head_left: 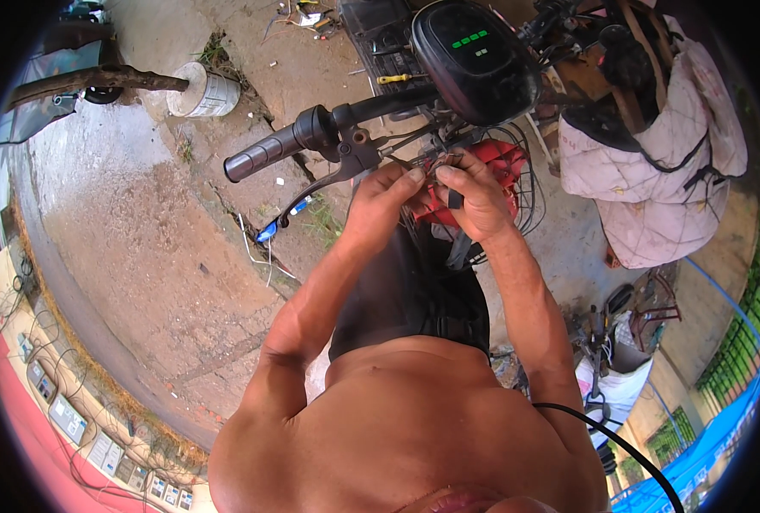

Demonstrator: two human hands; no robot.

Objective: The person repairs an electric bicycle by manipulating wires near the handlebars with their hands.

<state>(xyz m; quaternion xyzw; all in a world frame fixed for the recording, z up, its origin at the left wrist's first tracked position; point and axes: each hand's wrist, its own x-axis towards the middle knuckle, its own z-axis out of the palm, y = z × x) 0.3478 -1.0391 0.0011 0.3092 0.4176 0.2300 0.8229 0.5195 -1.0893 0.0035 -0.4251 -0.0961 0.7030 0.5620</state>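
Note:
Close together in front of the handlebar [371,107], both my hands pinch with thumb and forefinger. My left hand [386,198] holds the end of a thin dark cable just below the brake lever [311,184]. My right hand [476,198] closes on a small piece between its fingertips, too small to name, and a short black strip [455,199] hangs at its palm. Behind and below the hands is a red-lined wire basket [504,162]. The black display [476,61], with green lit marks, sits just beyond them.
A yellow-handled screwdriver [394,79] lies beyond the handlebar. At the right hangs a pale quilted cover [645,179] over another vehicle. A white bucket [213,92] with a wooden pole stands at the far left. A blue-ended item [267,231] and white cord lie on the cracked ground.

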